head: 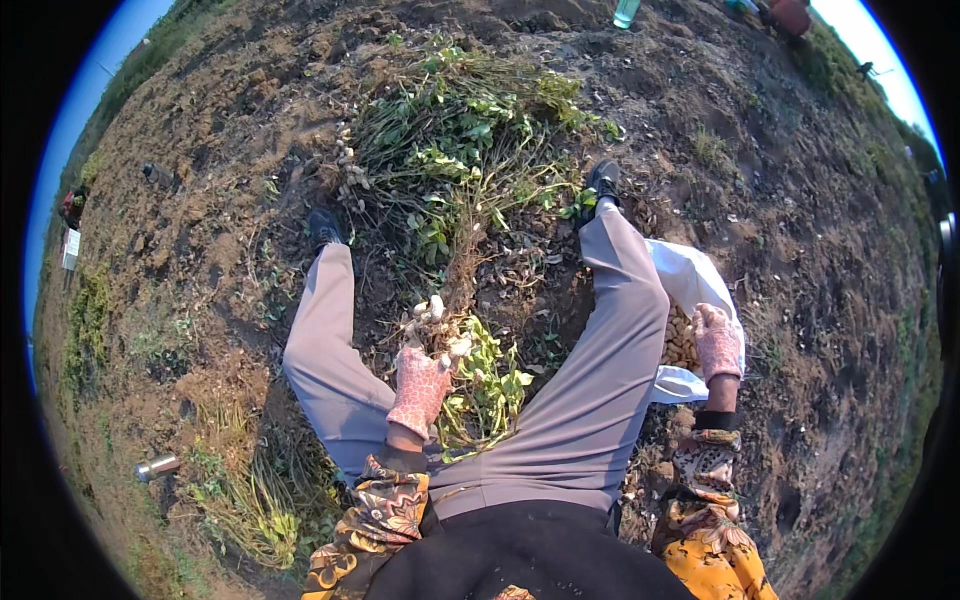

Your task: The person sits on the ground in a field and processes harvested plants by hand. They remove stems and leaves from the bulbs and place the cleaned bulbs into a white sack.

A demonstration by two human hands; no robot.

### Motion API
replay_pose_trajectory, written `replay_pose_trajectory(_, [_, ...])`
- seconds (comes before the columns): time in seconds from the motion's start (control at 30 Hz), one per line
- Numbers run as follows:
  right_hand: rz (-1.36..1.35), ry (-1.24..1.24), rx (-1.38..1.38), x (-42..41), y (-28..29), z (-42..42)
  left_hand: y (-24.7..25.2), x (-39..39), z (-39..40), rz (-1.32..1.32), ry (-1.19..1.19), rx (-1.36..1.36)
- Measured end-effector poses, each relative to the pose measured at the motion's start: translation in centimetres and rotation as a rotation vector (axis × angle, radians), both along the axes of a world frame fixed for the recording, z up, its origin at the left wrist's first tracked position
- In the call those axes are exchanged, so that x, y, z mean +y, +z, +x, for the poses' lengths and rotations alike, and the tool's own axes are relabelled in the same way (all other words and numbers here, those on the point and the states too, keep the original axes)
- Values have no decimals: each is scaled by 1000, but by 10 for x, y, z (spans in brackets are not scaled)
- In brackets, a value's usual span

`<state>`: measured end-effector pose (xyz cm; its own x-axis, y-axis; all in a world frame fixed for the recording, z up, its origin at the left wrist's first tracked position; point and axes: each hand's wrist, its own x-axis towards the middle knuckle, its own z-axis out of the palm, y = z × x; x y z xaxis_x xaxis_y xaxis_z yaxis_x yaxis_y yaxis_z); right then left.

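Observation:
My left hand [421, 382], in a pink patterned glove, is closed on the root end of a peanut plant [487, 375]. Pale pods cluster at its roots above my fingers, and the leafy stems lie between my thighs. My right hand [718, 341], gloved alike, is over the right side of a white sack [694, 262] beside my right knee. Loose peanuts [679, 341] lie inside the sack, left of that hand. Whether the right fingers hold anything cannot be made out. A heap of pulled peanut plants [465, 142] lies beyond and between my feet, some pods showing at its left.
Stripped-looking plants [255, 502] lie at my left hip, near a metal flask [157, 468]. A dark object [157, 175] rests on the soil at the upper left. A green bottle [625, 13] stands at the top. A white box [71, 249] is at the far left.

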<state>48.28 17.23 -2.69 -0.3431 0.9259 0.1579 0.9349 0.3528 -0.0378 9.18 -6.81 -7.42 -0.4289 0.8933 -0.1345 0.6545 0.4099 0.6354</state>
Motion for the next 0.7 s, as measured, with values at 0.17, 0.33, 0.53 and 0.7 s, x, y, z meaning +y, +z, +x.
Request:
replay_pose_trajectory(0.17, [-689,-111,1061,-62,44,-114,28,9,17,-33,-122,473])
replay_pose_trajectory(0.33, [-928,311,1000,-140,26,-233,46,21,32,107,107,29])
replay_pose_trajectory(0.53, [-698,416,684,-131,28,-238,30,6,37,134,102,54])
replay_pose_trajectory(0.7, [-558,458,512,-132,42,-218,52,20,56,-96,20,165])
